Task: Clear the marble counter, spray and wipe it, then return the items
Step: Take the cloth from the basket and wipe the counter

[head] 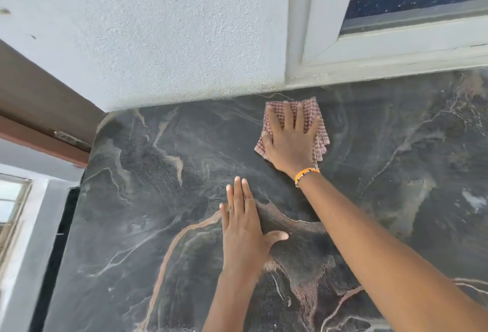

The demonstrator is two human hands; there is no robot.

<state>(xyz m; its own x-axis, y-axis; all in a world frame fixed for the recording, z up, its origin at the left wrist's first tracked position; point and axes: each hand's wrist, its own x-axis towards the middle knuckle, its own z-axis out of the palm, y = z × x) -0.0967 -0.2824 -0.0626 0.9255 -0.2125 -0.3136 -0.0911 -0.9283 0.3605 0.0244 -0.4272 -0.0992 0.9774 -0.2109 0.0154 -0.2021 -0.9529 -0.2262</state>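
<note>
We see the cloth (293,128) on the far part of the marble counter (158,199), just before the wall (158,41), under our right hand (290,144). Our left hand (245,228) lies flat nearer, to its left. The window (396,15) stands far right.

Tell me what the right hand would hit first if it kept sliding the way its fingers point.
Most likely the white textured wall at the back edge of the marble counter. The right hand presses the checked cloth flat, fingers aimed at the wall, with nothing between.
</note>
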